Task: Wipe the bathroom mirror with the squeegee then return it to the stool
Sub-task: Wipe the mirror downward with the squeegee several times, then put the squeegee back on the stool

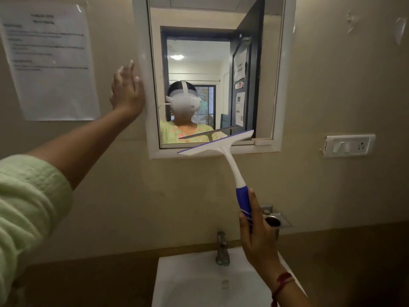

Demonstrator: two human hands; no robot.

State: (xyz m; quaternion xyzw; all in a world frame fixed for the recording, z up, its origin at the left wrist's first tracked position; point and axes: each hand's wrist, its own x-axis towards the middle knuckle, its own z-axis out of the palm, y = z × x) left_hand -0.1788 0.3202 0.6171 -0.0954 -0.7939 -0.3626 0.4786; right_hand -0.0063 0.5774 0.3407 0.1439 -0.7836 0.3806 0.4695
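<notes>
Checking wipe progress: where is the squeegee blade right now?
In the head view, the squeegee blade lies tilted across the mirror's bottom frame edge, right of centre, above the tap.

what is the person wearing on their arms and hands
The left arm has a loose pale green sleeve of crinkled fabric, pushed up so the forearm is bare. The left hand is bare. The right hand is bare too, with a red thread band at the wrist.

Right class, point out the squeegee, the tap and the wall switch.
squeegee [230, 165]: head view, white neck below the blade.
tap [222, 249]: head view, metal body above the basin.
wall switch [349, 145]: head view, white plate's middle.
</notes>
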